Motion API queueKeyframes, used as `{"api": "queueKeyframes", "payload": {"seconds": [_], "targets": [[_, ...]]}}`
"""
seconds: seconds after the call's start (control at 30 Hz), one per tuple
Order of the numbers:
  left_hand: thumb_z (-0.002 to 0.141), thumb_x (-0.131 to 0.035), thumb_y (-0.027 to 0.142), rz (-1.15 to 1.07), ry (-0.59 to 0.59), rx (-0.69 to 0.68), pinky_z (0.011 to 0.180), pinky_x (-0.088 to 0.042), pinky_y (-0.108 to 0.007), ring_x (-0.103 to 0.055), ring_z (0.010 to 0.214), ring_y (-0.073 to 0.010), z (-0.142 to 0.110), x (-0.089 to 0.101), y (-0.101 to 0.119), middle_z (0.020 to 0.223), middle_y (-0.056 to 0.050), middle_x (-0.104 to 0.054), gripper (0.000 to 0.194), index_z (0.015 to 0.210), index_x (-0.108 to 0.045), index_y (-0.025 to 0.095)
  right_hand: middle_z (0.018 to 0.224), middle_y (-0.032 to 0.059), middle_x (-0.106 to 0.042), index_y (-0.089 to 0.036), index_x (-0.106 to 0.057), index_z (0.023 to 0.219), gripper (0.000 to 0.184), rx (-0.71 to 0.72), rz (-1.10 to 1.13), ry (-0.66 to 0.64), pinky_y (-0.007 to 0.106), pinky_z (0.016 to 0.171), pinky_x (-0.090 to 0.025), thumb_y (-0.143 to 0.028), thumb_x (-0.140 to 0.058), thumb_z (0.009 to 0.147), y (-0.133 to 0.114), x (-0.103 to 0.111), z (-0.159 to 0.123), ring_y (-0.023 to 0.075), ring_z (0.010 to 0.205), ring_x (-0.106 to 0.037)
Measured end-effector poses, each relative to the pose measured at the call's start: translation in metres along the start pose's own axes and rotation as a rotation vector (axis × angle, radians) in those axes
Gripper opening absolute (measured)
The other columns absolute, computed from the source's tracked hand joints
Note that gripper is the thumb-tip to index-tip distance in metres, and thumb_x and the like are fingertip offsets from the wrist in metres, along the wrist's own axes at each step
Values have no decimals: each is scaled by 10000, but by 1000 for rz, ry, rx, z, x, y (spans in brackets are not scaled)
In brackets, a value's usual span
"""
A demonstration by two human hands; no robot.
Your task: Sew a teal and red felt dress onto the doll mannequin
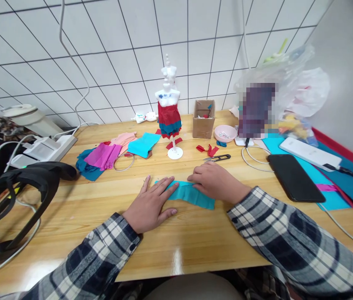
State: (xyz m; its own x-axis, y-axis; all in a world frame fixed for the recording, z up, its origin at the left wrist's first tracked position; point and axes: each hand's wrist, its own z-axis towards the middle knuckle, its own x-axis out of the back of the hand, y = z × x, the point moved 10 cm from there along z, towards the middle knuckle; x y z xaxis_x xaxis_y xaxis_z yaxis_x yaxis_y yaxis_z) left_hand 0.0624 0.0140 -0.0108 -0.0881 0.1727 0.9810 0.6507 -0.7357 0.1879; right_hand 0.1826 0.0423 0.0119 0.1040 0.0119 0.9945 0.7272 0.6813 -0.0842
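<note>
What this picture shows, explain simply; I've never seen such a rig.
This one picture comes from a head-worn camera; there is no machine, only a person's bare left hand and right hand. On the wooden table, the left hand lies spread on a turquoise fabric strip; the right hand rests at its far edge, its grip hidden. Beyond stand a white mannequin dressed in red and teal cloth, a brown cardboard box and a round pale-pink bowl. Black-handled snips lie beyond the right hand.

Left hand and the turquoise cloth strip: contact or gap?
Touching. The head view shows it: the left hand lies palm down, its fingers spread flat over one end of the turquoise cloth strip.
</note>
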Motion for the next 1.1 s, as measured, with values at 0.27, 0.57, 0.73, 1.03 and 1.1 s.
{"api": "queueKeyframes", "payload": {"seconds": [0.27, 0.57, 0.73, 1.03, 1.1], "targets": [[947, -427, 488, -107, 79, 83, 1116, 23, -686, -491, 1270, -283, 15, 27, -5, 1397, -108, -522, 433, 1309, -531, 275, 901, 51, -692, -215, -718, 957, 166, -57, 187, 15, 296, 722, -368, -278, -582, 887, 4, 2, -1, 184, 850, -607], [938, -368, 562, -653, 632, 59, 615, -453, -309, -523, 621, -157, 5, 92, -5, 604, -32, -535, 541, 574, -517, 191, 746, 29, -682, -167, -700, 785, 202, -675, 911, 341, 262, 597, -414, -345, -604, 786, 74, -9, -17, 159, 676, -581], [841, -490, 662, -902, 9, -59, 613, -459, -286, -581, 676, -163, 29, 12, 41, 730, -66, -637, 541, 757, -671, 159, 672, -5, -647, -162, -672, 753, 266, -781, 1272, 356, 246, 551, -408, -423, -649, 702, 71, -27, -17, 135, 602, -549], [781, -520, 721, -1408, 186, 283, 833, -508, -377, -594, 1084, -274, 37, 2, 11, 1257, -164, -588, 737, 1268, -492, 169, 705, 21, -674, -160, -697, 848, 270, -764, 1394, 472, 278, 593, -475, -377, -682, 689, 38, -29, -4, 173, 664, -616], [762, -631, 635, -1401, 272, 363, 864, -489, -368, -590, 1081, -271, 34, 3, 6, 1219, -150, -612, 672, 1224, -510, 162, 711, 25, -683, -159, -694, 829, 250, -743, 1422, 458, 283, 611, -487, -375, -671, 705, 30, -31, 0, 171, 661, -620]]}}
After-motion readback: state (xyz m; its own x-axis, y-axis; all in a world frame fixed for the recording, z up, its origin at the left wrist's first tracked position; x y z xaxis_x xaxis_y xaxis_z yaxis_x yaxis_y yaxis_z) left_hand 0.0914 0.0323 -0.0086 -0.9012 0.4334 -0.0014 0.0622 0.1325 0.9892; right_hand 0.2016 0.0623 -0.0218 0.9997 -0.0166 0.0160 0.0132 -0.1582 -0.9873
